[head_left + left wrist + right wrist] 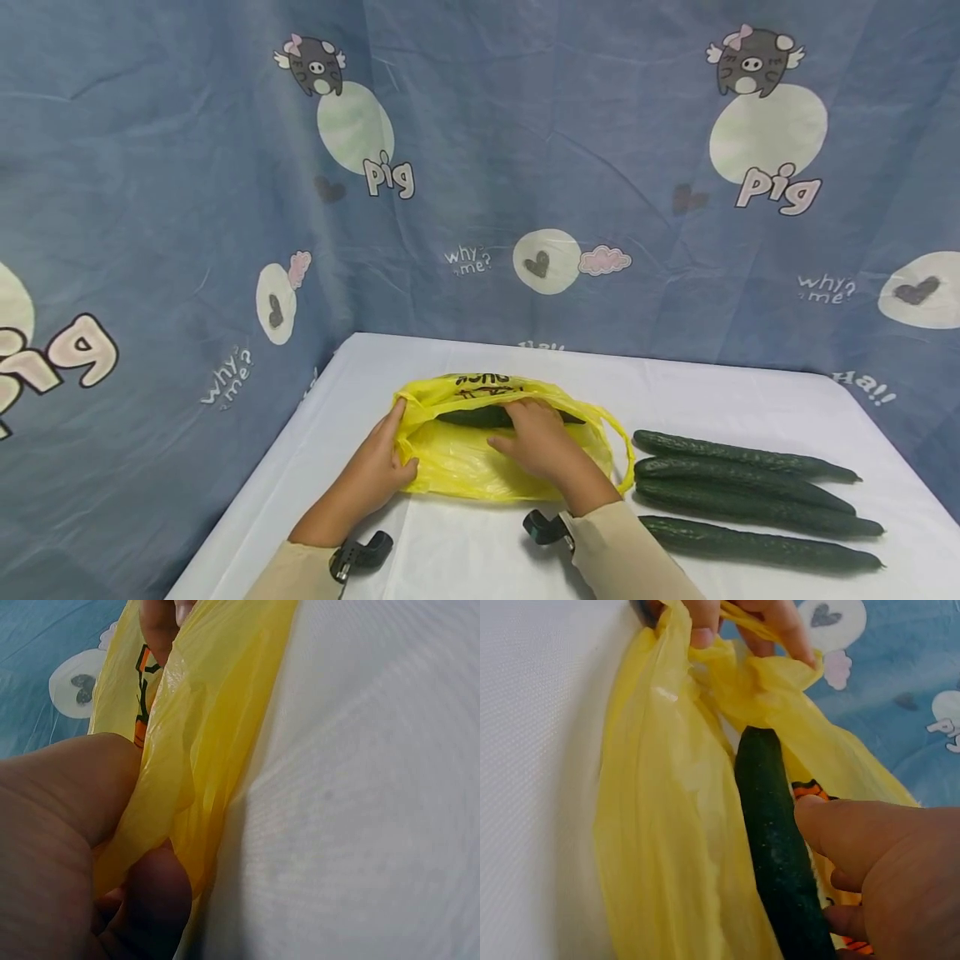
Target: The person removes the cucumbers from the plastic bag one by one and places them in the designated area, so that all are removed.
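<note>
A yellow plastic bag (487, 475) lies on the table with its mouth toward me. My left hand (378, 462) grips the left edge of the mouth, with the thumb in front; in the left wrist view the thin plastic (217, 750) runs between thumb and fingers. A dark green cucumber (476, 417) lies lengthwise inside the opening. My right hand (540, 442) reaches into the mouth over this cucumber. In the right wrist view, the thumb and a finger stay along one side of the cucumber (772, 840), without wrapping round it. Its other fingertips are partly hidden.
Several cucumbers (750, 494) lie side by side on the white table (465, 558), to the right of the bag. A bag handle loop (626, 450) sticks out toward them. A blue printed curtain (480, 167) stands behind and at the sides.
</note>
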### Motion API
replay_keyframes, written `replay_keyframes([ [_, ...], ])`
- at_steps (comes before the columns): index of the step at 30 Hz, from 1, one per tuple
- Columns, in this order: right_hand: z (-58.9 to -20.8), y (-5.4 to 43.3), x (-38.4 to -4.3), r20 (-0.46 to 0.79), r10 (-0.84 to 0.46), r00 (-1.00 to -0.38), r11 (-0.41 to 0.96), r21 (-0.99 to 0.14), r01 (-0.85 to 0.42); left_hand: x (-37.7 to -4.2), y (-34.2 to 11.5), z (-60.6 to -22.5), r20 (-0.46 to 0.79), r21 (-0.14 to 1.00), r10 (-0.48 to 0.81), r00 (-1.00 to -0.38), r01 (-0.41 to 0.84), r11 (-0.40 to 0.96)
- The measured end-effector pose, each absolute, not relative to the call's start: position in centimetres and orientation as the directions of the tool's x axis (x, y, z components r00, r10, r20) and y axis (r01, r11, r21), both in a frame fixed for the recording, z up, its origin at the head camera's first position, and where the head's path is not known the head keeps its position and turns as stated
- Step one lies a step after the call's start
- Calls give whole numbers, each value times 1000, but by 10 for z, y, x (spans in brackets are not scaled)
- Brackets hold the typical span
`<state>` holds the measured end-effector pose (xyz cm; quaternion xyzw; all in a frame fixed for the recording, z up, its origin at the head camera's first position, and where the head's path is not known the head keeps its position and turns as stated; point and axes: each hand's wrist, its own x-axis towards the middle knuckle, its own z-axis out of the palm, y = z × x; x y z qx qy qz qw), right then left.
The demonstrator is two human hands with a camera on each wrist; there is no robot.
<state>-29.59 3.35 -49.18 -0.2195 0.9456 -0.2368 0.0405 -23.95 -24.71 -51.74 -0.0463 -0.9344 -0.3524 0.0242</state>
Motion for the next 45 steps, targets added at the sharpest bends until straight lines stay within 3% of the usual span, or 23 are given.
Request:
replay_keyframes([
  [9, -504, 26, -303, -20, -351, -936, 861, -400, -314, -239, -247, -518, 76, 665, 72, -994, 104, 740],
  [16, -515, 25, -306, 35, -318, -947, 877, -368, -308, -239, -247, -516, 78, 662, 74, -994, 107, 741],
  [27, -518, 21, -307, 56, -210, -976, 883, -417, -214, -239, -247, -516, 93, 673, 74, -993, 117, 731],
  [45, -506, 38, -302, 35, -340, -940, 858, -398, -326, -241, -249, -516, 134, 659, 41, -990, 120, 742],
])
